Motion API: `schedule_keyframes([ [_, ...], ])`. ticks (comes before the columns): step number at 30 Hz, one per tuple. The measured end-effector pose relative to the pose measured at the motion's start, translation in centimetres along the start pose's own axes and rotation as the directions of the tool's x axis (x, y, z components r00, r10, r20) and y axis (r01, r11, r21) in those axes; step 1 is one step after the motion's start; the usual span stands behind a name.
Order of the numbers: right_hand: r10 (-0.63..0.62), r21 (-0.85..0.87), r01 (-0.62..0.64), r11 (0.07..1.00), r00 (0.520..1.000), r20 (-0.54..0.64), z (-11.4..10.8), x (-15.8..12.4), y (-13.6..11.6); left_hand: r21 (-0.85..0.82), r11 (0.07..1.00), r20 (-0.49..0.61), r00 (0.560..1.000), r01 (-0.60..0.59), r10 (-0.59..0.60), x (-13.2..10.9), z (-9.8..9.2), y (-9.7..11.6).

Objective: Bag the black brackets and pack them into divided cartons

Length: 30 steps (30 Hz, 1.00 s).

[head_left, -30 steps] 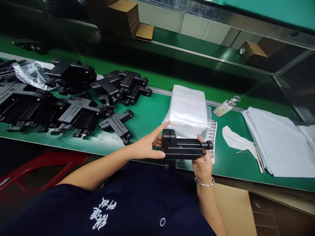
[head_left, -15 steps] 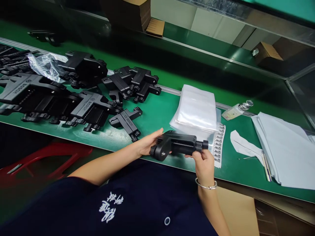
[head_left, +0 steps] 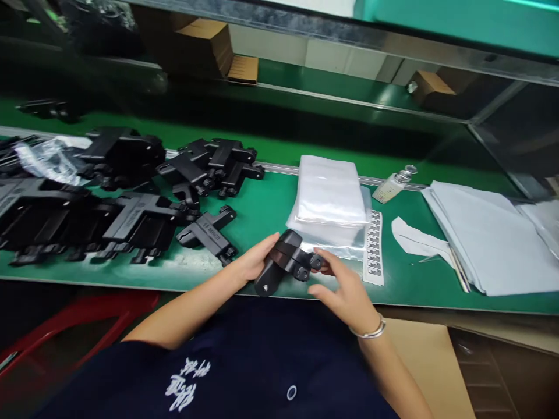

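My left hand [head_left: 253,263] grips a black plastic part [head_left: 283,263] from its left side, just above the near edge of the green bench [head_left: 271,203]. The part points its end toward me, tilted. My right hand [head_left: 343,286] is beside it on the right, fingers spread and slightly curled, fingertips touching the part's end. Right behind the part lies a stack of clear plastic bags [head_left: 328,195], and a strip of printed labels [head_left: 374,247] lies to its right.
Several more black plastic parts [head_left: 131,215] crowd the bench's left half, with a crumpled clear bag [head_left: 46,160]. A small bottle [head_left: 393,185], a white cloth scrap [head_left: 414,241] and stacked white sheets [head_left: 484,244] sit right. Cardboard boxes [head_left: 205,46] stand behind.
The black part has turned from lying sideways across both hands to pointing end-on. My right hand has let go its grip and opened; my left hand now wraps the part.
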State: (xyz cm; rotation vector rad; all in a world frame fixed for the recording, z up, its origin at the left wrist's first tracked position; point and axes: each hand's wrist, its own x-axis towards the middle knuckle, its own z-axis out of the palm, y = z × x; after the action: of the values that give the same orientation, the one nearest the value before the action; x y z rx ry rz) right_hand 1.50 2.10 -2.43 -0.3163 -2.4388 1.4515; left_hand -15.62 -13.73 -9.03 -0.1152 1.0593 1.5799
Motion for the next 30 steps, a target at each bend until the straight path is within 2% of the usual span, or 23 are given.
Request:
schedule_keyframes([
  [2, 0.135, 0.031, -0.131, 0.991, 0.981, -0.143, -3.5, -0.8, 3.1, 0.205, 0.963, -0.065, 0.979, -0.177, 0.194, -0.1, -0.4, 0.3],
  [3, 0.218, -0.03, -0.235, 0.972, 0.937, -0.271, -5.3, -1.3, 4.7, 0.349, 0.901, -0.09, 0.947, -0.259, 0.307, 0.1, -0.8, 0.3],
  [4, 0.29, -0.137, -0.367, 0.92, 0.872, -0.394, -6.9, -1.9, 6.3, 0.496, 0.81, -0.098, 0.906, -0.314, 0.411, 0.3, -1.2, 0.3],
  [6, 0.411, -0.331, -0.618, 0.713, 0.751, -0.517, -9.1, -2.9, 8.8, 0.724, 0.606, -0.083, 0.83, -0.33, 0.552, 1.0, -2.2, 0.2],
  [7, 0.463, -0.397, -0.686, 0.61, 0.715, -0.524, -9.5, -3.3, 9.7, 0.799, 0.517, -0.076, 0.801, -0.308, 0.594, 1.2, -2.5, 0.1],
  [8, 0.505, -0.441, -0.717, 0.541, 0.695, -0.511, -9.5, -3.6, 10.3, 0.858, 0.433, -0.068, 0.773, -0.278, 0.631, 1.3, -2.5, -0.1],
  [9, 0.528, -0.464, -0.724, 0.51, 0.69, -0.495, -9.2, -3.8, 10.7, 0.906, 0.342, -0.052, 0.737, -0.249, 0.674, 1.1, -2.4, -0.1],
  [12, 0.514, -0.464, -0.708, 0.531, 0.705, -0.488, -7.9, -4.2, 11.2, 0.978, 0.015, 0.108, 0.567, -0.208, 0.817, -0.5, -0.1, -0.3],
  [13, 0.518, -0.437, -0.708, 0.555, 0.705, -0.484, -7.7, -4.4, 11.3, 0.971, -0.071, 0.186, 0.536, -0.228, 0.823, -1.0, 1.1, -0.4],
  [14, 0.528, -0.394, -0.705, 0.59, 0.706, -0.472, -7.6, -4.7, 11.5, 0.954, -0.12, 0.257, 0.546, -0.274, 0.797, -1.4, 2.5, -0.6],
  [15, 0.537, -0.342, -0.697, 0.63, 0.709, -0.457, -7.7, -4.9, 11.7, 0.932, -0.131, 0.319, 0.594, -0.339, 0.739, -1.6, 4.1, -1.0],
  [17, 0.526, -0.259, -0.673, 0.693, 0.718, -0.456, -8.0, -5.4, 12.0, 0.886, -0.065, 0.416, 0.727, -0.458, 0.547, -0.8, 7.2, -2.1],
  [18, 0.509, -0.25, -0.664, 0.704, 0.719, -0.473, -8.0, -5.4, 12.1, 0.87, -0.014, 0.447, 0.776, -0.493, 0.445, 0.1, 8.6, -2.9],
  [19, 0.493, -0.267, -0.667, 0.696, 0.713, -0.498, -8.0, -5.4, 12.1, 0.858, 0.031, 0.47, 0.807, -0.513, 0.357, 1.2, 9.9, -3.7],
  [21, 0.48, -0.334, -0.698, 0.634, 0.693, -0.538, -7.6, -5.2, 11.8, 0.841, 0.086, 0.499, 0.828, -0.534, 0.255, 3.8, 12.0, -5.6],
  [24, 0.516, -0.356, -0.718, 0.598, 0.685, -0.514, -6.6, -4.7, 11.2, 0.823, 0.109, 0.526, 0.821, -0.557, 0.223, 7.0, 13.7, -7.7],
  [26, 0.552, -0.277, -0.713, 0.644, 0.684, -0.477, -6.4, -4.8, 11.1, 0.821, 0.111, 0.533, 0.821, -0.56, 0.202, 8.0, 14.2, -8.4],
  [28, 0.574, -0.124, -0.685, 0.718, 0.684, -0.451, -6.6, -5.2, 11.4, 0.824, 0.123, 0.527, 0.829, -0.552, 0.19, 8.3, 14.2, -8.5],
  [30, 0.569, 0.071, -0.606, 0.792, 0.692, -0.444, -7.1, -5.7, 12.0, 0.831, 0.157, 0.49, 0.835, -0.534, 0.249, 8.1, 14.1, -8.5],
])
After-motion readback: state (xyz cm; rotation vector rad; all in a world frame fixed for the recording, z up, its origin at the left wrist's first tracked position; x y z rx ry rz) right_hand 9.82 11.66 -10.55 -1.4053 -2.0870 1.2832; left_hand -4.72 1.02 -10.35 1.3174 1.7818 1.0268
